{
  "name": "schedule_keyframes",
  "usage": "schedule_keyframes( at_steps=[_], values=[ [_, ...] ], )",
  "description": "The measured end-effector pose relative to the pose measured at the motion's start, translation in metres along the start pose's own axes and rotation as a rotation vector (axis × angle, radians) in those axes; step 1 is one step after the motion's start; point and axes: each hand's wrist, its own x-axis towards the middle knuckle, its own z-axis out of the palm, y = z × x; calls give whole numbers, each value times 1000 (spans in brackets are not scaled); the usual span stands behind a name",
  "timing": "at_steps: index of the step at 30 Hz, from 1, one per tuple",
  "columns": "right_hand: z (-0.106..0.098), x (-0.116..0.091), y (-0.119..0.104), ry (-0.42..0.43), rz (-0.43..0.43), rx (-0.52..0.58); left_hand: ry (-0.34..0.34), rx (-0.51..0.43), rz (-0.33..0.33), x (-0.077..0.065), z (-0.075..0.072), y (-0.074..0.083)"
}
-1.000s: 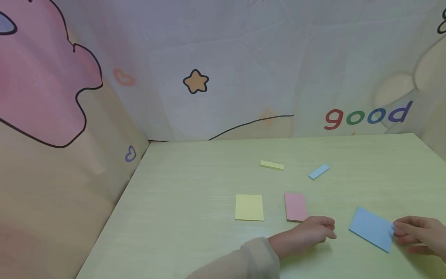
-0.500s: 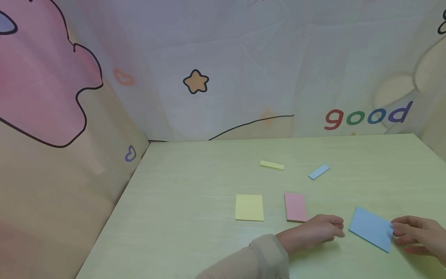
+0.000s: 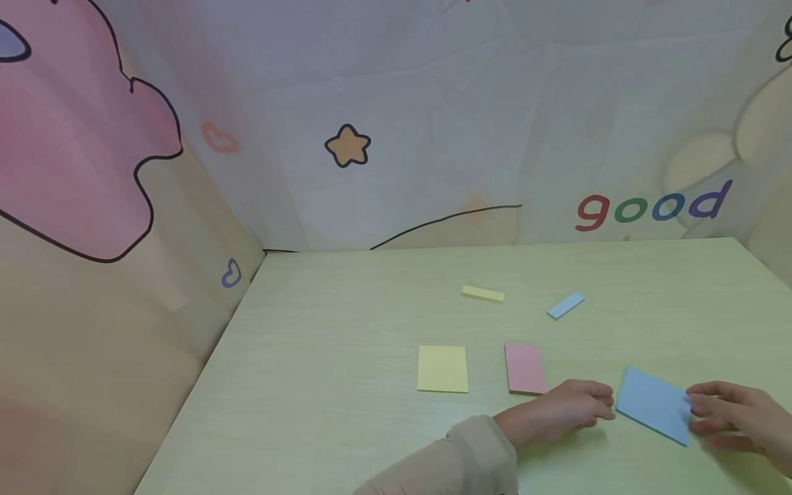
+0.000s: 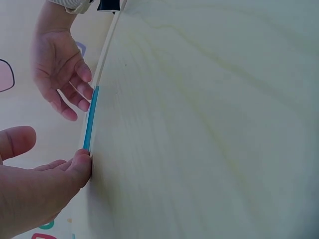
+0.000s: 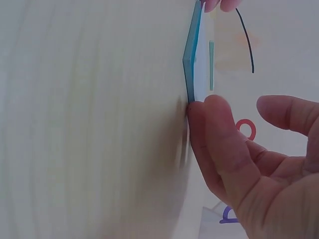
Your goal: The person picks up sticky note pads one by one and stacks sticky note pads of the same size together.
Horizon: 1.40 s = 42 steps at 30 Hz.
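Observation:
A square blue sticky note pad lies flat and slightly turned on the table, between my two hands. My left hand is at its left edge; in the left wrist view its fingertips touch the edge, with the thumb held apart. At the opposite edge, my right hand touches the pad with its fingertips. The right wrist view shows the right thumb raised away from the pad. A pink sticky note pad lies just beyond the left wrist, its near right corner close to the forearm.
Left of the pink pad is a square yellow sticky note pad. Farther back lie a narrow yellow pad and a narrow blue pad. A printed cloth hangs behind the pale table.
My left hand has moved right to the blue pad's edge. The blue pad has shifted a little to the left, and my right hand has moved left with it.

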Motion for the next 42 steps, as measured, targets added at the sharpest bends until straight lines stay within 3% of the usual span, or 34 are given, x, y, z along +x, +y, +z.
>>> schedule_keyframes(
  at_steps=[11, 23, 42],
  values=[
    [5, 5, -3, -11, 26, -2, 12, -8, 6, 3, 1, -3],
    [10, 1, -12, -54, -60, -46, 87, 29, 19, 2, -1, -4],
    [14, 3, -15, -90, -159, -19, 152, 12, 31, -3, -8, 0]
  ],
)
